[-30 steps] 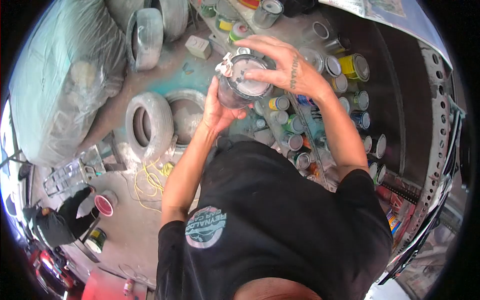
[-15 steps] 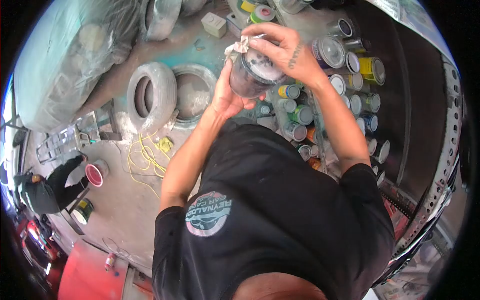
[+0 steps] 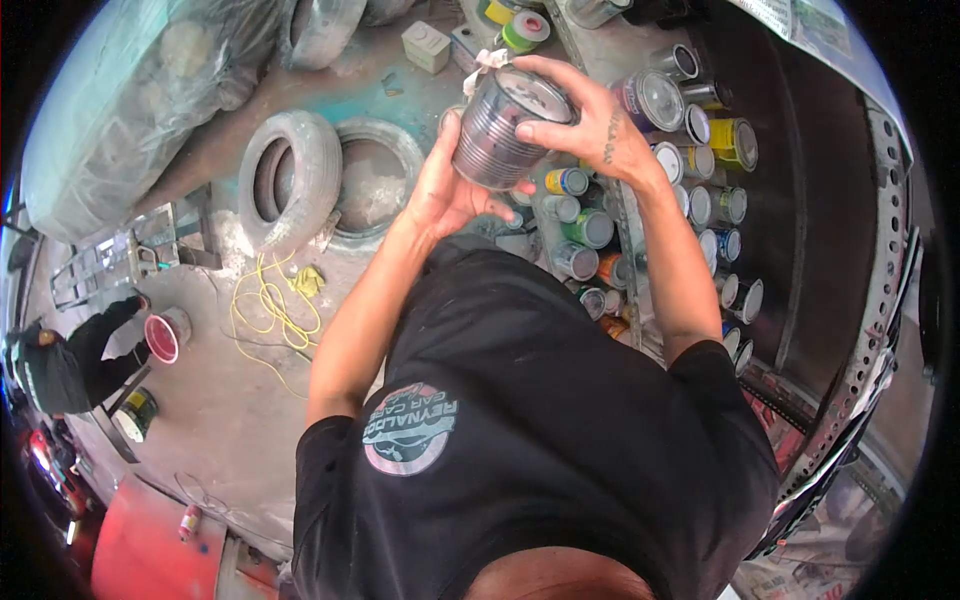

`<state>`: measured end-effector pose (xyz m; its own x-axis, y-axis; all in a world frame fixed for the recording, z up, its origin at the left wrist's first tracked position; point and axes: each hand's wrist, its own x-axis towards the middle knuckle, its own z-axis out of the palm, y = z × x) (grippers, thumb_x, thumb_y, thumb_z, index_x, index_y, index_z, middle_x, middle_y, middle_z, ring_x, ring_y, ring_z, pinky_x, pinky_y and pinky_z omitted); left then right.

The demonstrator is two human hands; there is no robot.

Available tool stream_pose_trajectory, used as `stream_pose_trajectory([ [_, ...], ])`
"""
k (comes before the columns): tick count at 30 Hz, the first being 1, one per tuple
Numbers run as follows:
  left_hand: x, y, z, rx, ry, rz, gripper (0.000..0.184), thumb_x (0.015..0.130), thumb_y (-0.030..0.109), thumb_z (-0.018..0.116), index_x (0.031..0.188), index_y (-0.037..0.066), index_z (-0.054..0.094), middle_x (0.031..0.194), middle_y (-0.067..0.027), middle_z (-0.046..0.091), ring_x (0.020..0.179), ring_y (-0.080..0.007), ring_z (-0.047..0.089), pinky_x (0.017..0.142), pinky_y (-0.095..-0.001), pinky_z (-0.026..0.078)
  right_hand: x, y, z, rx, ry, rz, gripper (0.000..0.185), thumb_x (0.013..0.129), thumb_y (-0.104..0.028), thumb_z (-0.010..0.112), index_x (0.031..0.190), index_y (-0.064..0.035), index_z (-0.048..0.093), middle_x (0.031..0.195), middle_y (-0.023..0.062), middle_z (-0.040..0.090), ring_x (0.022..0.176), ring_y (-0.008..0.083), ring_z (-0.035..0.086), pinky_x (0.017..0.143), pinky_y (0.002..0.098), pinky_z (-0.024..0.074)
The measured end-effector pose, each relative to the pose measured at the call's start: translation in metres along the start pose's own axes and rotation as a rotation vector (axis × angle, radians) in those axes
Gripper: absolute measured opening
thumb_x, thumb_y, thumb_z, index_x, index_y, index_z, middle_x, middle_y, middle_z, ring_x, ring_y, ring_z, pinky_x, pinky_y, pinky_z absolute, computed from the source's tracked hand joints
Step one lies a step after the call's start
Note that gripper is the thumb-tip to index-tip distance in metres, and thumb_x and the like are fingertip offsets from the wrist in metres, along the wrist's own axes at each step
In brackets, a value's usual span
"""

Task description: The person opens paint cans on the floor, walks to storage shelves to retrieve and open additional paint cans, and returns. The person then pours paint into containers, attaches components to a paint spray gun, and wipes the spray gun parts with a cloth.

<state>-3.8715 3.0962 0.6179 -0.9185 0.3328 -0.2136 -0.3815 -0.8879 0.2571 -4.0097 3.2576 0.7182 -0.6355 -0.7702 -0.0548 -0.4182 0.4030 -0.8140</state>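
A dark ribbed metal can [image 3: 490, 137] with a stained greyish lid is held up between my two hands, tilted. My left hand [image 3: 447, 190] supports its lower left side, the thumb up along the wall and the fingers beneath. Around the rim at the upper right, my right hand [image 3: 592, 118] grips with the thumb at the near edge and fingers at the far edge. A crumpled whitish rag or paper [image 3: 486, 66] sticks out at the can's upper left edge.
Many paint cans [image 3: 657, 100] stand on shelves at the right. Two tyres [image 3: 290, 182] lie on the floor at the left, near a yellow cord [image 3: 268, 297]. A person in dark clothes [image 3: 75, 370] is at the far left beside a pink-red bucket [image 3: 167, 336].
The can has tilted so that more of its ribbed side shows. My right hand has shifted from over the lid and rag to the rim's right side.
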Motion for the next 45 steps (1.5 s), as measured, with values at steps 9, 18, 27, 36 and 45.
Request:
stream_pose_trajectory([
  [9, -0.017, -0.011, -0.005, 0.138, -0.008, 0.18, 0.079, 0.103, 0.07, 0.046, 0.149, 0.006, 0.049, 0.123, -0.0178, 0.071, 0.095, -0.0257, 0.075, 0.064, -0.0376, 0.066, -0.026, -0.009, 0.001, 0.284, -0.026, 0.086, 0.075, 0.085, -0.027, 0.086, 0.15, -0.0043, 0.056, 0.14, 0.0116, 0.063, 0.122, 0.02, 0.062, 0.1, 0.0346, 0.0519],
  [18, -0.025, -0.027, -0.014, 0.246, 0.099, 0.231, 0.077, 0.103, 0.066, 0.051, 0.15, 0.005, 0.046, 0.129, -0.0163, 0.069, 0.106, -0.0273, 0.073, 0.069, -0.0374, 0.065, -0.043, -0.016, 0.007, 0.384, -0.04, 0.083, 0.076, 0.086, -0.019, 0.084, 0.152, -0.0011, 0.051, 0.146, 0.0123, 0.057, 0.133, 0.0234, 0.056, 0.111, 0.0379, 0.0464],
  [27, -0.035, -0.025, -0.015, 0.214, 0.074, 0.276, 0.074, 0.103, 0.06, 0.058, 0.156, 0.013, 0.037, 0.147, -0.015, 0.055, 0.121, -0.0289, 0.066, 0.076, -0.0467, 0.065, -0.049, -0.023, 0.02, 0.313, 0.004, 0.032, 0.088, 0.078, -0.02, 0.087, 0.154, 0.0011, 0.048, 0.156, 0.0168, 0.05, 0.147, 0.0282, 0.046, 0.123, 0.0429, 0.0334],
  [36, -0.042, -0.011, -0.021, 0.009, 0.057, 0.118, 0.069, 0.106, 0.064, 0.037, 0.152, 0.013, 0.047, 0.145, -0.0122, 0.06, 0.115, -0.0314, 0.069, 0.078, -0.0525, 0.065, -0.051, -0.046, 0.051, -0.134, 0.166, -0.201, 0.083, 0.071, -0.027, 0.092, 0.145, -0.0083, 0.059, 0.153, 0.0179, 0.052, 0.146, 0.0341, 0.046, 0.122, 0.0455, 0.0366],
  [45, -0.047, 0.018, -0.008, 1.07, 0.168, 0.603, 0.114, 0.078, 0.027, 0.089, 0.166, 0.006, 0.02, 0.163, -0.0182, 0.039, 0.15, -0.0311, 0.04, 0.119, -0.0443, 0.036, -0.073, -0.053, 0.049, -0.106, 0.34, -0.191, 0.088, 0.066, -0.025, 0.092, 0.144, -0.007, 0.055, 0.143, 0.0175, 0.051, 0.135, 0.0366, 0.053, 0.114, 0.0431, 0.0435],
])
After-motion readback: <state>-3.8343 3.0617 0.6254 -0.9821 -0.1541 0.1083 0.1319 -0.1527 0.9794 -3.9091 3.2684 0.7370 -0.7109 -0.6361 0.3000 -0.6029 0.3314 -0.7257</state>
